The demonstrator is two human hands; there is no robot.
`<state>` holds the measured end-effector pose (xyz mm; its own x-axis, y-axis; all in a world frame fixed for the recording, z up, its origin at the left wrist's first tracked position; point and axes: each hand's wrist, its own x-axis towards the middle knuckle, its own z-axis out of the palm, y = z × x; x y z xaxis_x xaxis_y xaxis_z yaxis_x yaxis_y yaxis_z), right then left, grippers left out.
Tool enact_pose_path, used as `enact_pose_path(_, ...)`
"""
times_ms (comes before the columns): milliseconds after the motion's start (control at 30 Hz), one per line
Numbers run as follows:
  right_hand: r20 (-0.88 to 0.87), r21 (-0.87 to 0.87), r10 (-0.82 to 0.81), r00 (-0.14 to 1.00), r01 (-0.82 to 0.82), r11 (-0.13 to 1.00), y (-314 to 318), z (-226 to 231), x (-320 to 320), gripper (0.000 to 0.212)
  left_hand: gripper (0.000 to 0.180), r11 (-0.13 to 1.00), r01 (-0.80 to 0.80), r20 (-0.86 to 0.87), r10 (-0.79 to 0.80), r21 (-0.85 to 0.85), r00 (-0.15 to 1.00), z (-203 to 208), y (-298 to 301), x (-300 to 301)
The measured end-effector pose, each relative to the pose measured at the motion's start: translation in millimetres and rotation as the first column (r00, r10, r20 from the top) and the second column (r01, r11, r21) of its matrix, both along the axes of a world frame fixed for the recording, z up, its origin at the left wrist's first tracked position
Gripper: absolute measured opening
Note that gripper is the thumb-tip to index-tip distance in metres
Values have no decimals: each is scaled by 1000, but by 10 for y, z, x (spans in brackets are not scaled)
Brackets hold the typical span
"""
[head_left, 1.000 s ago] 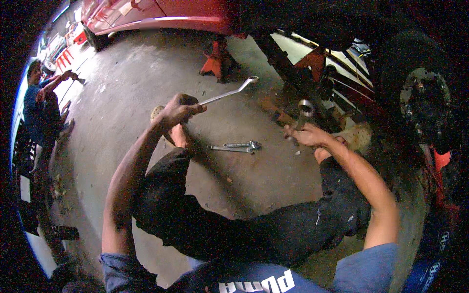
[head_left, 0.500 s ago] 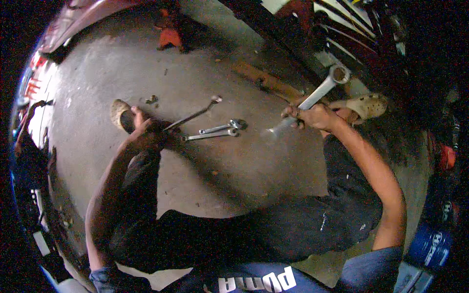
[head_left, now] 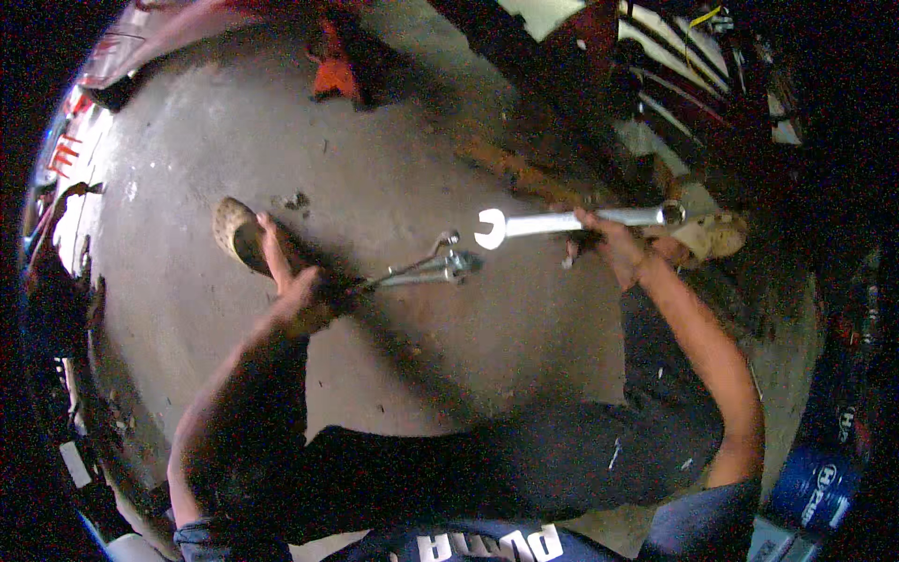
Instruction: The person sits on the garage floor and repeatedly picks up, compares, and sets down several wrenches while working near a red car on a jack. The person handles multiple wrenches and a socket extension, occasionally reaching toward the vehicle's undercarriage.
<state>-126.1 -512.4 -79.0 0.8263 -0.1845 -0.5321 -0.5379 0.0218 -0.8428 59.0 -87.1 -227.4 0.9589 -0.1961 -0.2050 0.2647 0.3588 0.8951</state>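
Note:
My right hand (head_left: 613,245) is closed around the middle of a large combination wrench (head_left: 543,224). This wrench lies nearly level across the view, its open jaw to the left and its ring end to the right. A longer, thinner wrench (head_left: 403,269) sticks out from my left hand (head_left: 304,298), which grips its near end in shadow. Its ring end tilts up to the right, close to the big wrench's jaw but apart from it. Beneath that ring end, smaller wrenches (head_left: 433,275) rest on the concrete floor, partly covered from view.
Small metal pieces (head_left: 296,201) lie beside my left clog (head_left: 234,229). An orange stand (head_left: 334,82) is on the floor at the far side. A rusty orange bar (head_left: 515,170) lies near dark machinery (head_left: 674,75) at upper right. A blue container (head_left: 815,487) stands at lower right.
The big wrench has swung from a steep slant to nearly level, its jaw now sharp and pointing left. The thin wrench has shifted right and lower, over the wrenches on the floor.

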Motion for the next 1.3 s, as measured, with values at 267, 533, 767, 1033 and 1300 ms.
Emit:
enact_pose_path(267, -30, -17, 4, 1000, -5, 1000, 24, 56, -43, 41, 84, 987, 49, -436, -112, -152, 893, 1086, -405, -301)
enact_pose_path(533, 112, 91, -54, 992, 44, 995, 68, 324, 22, 36, 73, 812, 573, -328, -514, 113, 793, 1781, -717, -805)
enact_pose_path(767, 152, 233, -273, 950, 234, 944, 19, 564, -108, 30, 56, 512, 629, -117, -714, 586, 690, 1961, -766, -831)
enact_pose_path(1033, 244, 215, -207, 947, 156, 964, 33, 535, -174, 34, 41, 270, 308, 33, -798, 912, 602, 2043, -685, -962)
enact_pose_path(1300, 313, 263, -95, 945, 10, 965, -72, 487, -111, 41, 43, 543, 233, 244, -665, 807, 705, 1377, -242, -497)
